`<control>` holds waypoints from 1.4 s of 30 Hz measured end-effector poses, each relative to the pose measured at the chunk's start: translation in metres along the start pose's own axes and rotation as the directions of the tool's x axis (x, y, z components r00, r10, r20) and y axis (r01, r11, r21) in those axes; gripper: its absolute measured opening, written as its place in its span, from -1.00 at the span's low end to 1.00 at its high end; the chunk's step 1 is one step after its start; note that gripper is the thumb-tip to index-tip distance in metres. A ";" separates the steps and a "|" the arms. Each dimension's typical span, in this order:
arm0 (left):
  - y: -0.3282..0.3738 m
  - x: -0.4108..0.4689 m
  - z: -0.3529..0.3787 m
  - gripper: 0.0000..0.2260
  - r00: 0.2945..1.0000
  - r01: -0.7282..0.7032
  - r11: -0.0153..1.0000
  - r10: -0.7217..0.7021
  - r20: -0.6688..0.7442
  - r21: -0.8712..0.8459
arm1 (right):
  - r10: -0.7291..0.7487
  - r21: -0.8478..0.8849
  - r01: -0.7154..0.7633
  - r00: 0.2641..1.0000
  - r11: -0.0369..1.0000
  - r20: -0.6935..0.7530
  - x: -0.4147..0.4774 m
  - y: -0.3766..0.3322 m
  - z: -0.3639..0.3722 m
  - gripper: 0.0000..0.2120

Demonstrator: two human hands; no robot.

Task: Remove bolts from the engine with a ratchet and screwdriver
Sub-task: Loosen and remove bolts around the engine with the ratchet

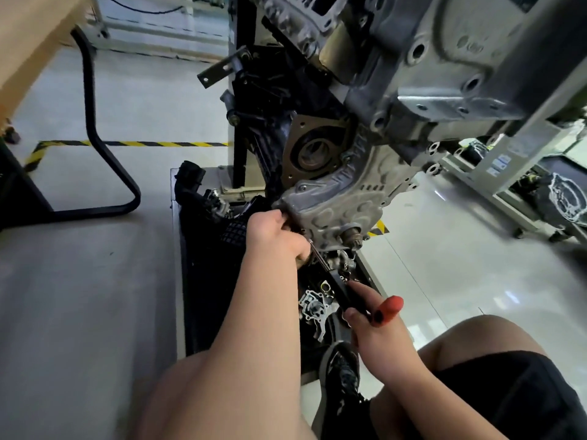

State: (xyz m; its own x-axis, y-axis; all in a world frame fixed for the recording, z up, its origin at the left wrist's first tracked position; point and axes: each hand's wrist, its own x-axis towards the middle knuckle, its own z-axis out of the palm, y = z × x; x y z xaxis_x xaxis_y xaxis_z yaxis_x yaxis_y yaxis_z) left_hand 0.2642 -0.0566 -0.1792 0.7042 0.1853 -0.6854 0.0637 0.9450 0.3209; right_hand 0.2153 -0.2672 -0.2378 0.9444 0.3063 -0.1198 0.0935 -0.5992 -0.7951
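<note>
A grey cast engine (pixel 374 173) hangs on a black stand, its lower cover facing me. My left hand (pixel 276 233) is at the cover's bottom left corner, fingers curled round the head end of a ratchet; what sits under the fingers is hidden. The ratchet's steel shaft (pixel 319 257) runs down to the right into a black and red handle (pixel 374 308). My right hand (pixel 378 325) grips that handle, forefinger stretched along it. No bolt or screwdriver shows plainly.
The stand's black base tray (pixel 209 281) holds loose engine parts, among them a water pump housing (pixel 314 308) and black hoses (pixel 190 185). My shoe (pixel 341 369) and bare knees are at the bottom. A black table leg (pixel 95 131) stands left, racks at right.
</note>
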 end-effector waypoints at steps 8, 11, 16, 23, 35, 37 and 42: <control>0.004 0.008 -0.009 -0.67 0.996 -0.017 0.982 0.032 -0.077 0.189 | -0.004 0.022 0.004 1.000 1.000 -0.006 0.001 -0.003 0.001 -0.63; -0.004 0.013 -0.015 -0.75 0.994 -0.014 0.965 0.043 -0.103 0.264 | -0.010 0.032 0.010 1.000 0.999 -0.003 0.002 -0.006 0.003 -0.61; -0.009 0.017 -0.015 -0.86 0.986 -0.010 0.968 0.052 -0.159 0.251 | -0.031 0.031 0.031 0.999 0.999 -0.008 0.004 -0.013 0.005 -0.68; -0.014 0.011 -0.010 -0.90 0.995 -0.017 0.987 0.033 -0.097 0.160 | -0.036 0.011 0.037 0.999 0.999 -0.030 0.008 -0.017 0.011 -0.62; -0.016 0.014 -0.020 -0.85 0.990 -0.080 0.960 0.107 -0.089 0.269 | -0.048 -0.037 0.047 0.998 0.998 -0.035 0.007 -0.028 0.012 -0.66; -0.016 0.014 -0.020 -0.82 0.992 -0.096 0.963 0.113 -0.057 0.251 | -0.052 -0.024 0.052 0.998 0.998 -0.025 0.004 -0.030 0.015 -0.64; -0.017 0.014 -0.021 -0.80 0.992 -0.100 0.974 0.113 -0.053 0.203 | -0.086 -0.061 0.086 0.996 0.994 -0.003 -0.002 -0.033 0.024 -0.61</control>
State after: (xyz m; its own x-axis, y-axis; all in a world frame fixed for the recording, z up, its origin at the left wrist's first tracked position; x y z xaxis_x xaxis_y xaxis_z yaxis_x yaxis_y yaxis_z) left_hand 0.2580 -0.0642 -0.2077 0.6682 0.3049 -0.6787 0.1351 0.8473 0.5137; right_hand 0.2030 -0.2302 -0.2262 0.9336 0.3550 -0.0492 0.1933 -0.6145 -0.7649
